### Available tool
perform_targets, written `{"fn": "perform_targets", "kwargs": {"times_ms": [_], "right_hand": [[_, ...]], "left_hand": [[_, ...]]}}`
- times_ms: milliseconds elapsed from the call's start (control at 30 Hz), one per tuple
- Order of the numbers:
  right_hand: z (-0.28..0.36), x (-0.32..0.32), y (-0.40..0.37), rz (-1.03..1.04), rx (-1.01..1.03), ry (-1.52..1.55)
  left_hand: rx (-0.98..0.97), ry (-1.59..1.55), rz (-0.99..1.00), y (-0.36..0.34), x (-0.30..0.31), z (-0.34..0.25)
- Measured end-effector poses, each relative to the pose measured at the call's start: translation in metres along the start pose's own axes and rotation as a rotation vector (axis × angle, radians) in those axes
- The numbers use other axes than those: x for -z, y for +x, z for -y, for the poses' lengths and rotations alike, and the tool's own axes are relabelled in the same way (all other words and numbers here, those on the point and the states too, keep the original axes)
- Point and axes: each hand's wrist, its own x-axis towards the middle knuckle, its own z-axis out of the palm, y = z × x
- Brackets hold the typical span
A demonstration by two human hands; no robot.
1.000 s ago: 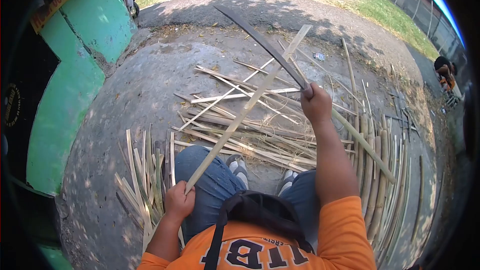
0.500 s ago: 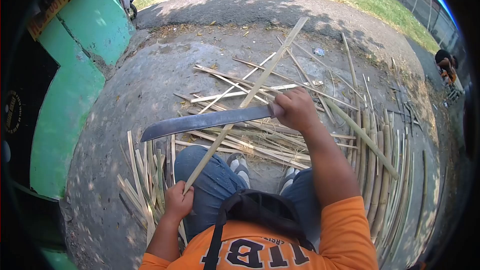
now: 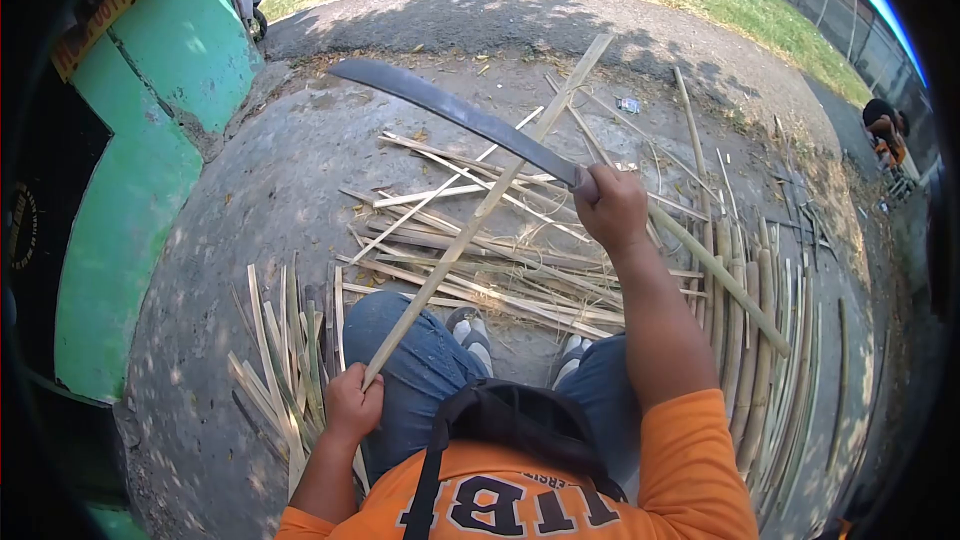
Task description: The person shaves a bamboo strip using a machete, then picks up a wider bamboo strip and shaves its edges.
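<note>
While the left hand (image 3: 352,408) is closed in a fist around the near end of one bamboo strip (image 3: 480,210), the right hand (image 3: 612,208) has its fingers wrapped tight on the handle of one machete (image 3: 450,112).

The strip is long, thin, flat and pale tan. It runs straight from the fist at 7 o'clock, over the left knee, up to a squared tip at 12 o'clock. The machete's blade is dark grey, broad and slightly curved. It points from the right fist toward 10 o'clock and crosses the strip in the picture; whether the edge touches it I cannot tell.

Counted: two hands, one blade, one held strip, two grey-and-white shoes (image 3: 472,328) between the knees.

The bamboo lies in three groups. One is a loose heap of split slats (image 3: 450,260) on the concrete at 12 o'clock of the shoes, too tangled to count. One is a bundle of short slats (image 3: 285,340) at 9 o'clock beside the left leg. One is a row of thicker curved slats (image 3: 770,340) at 3 o'clock. One long pole (image 3: 720,280) slants under the right forearm.

One green wall (image 3: 130,200) stands at 9 o'clock, and another person (image 3: 885,135) sits well apart at 2 o'clock.
</note>
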Motion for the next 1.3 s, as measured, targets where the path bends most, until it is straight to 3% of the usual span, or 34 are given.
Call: {"fn": "perform_targets", "kwargs": {"times_ms": [167,267,400,500,600,700,867,1000,1133,1300], "right_hand": [[0.036,-0.001,0.006,0.104,0.439,0.065],[0.026,0.003,0.011,0.036,0.489,0.075],[-0.026,0.001,0.004,-0.159,0.047,-0.009],[-0.045,0.014,0.0,-0.074,-0.411,-0.032],[-0.05,0.013,-0.004,-0.042,-0.372,-0.126],[-0.033,0.009,-0.005,0.042,-0.284,-0.101],[0.007,-0.007,-0.004,0.243,0.284,0.015],[0.017,-0.008,0.004,0.27,0.452,0.065],[-0.026,-0.008,-0.004,0.094,0.097,0.039],[-0.077,0.005,-0.02,0.132,-0.63,-0.059]], "left_hand": [[-0.018,-0.01,0.0,0.0,0.002,0.0],[-0.031,-0.022,0.007,-0.002,0.003,0.006],[-0.032,-0.047,-0.022,-0.005,-0.001,0.014],[-0.04,-0.045,-0.024,-0.003,0.0,0.008],[-0.016,-0.027,-0.01,0.0,0.002,0.002],[0.026,-0.003,0.01,0.002,0.003,-0.006],[0.059,0.03,0.048,0.004,0.003,-0.008],[0.044,-0.013,0.067,0.004,0.007,-0.004],[0.074,-0.016,0.078,0.003,0.009,-0.003],[0.029,0.008,0.068,0.007,0.008,-0.006]]}}
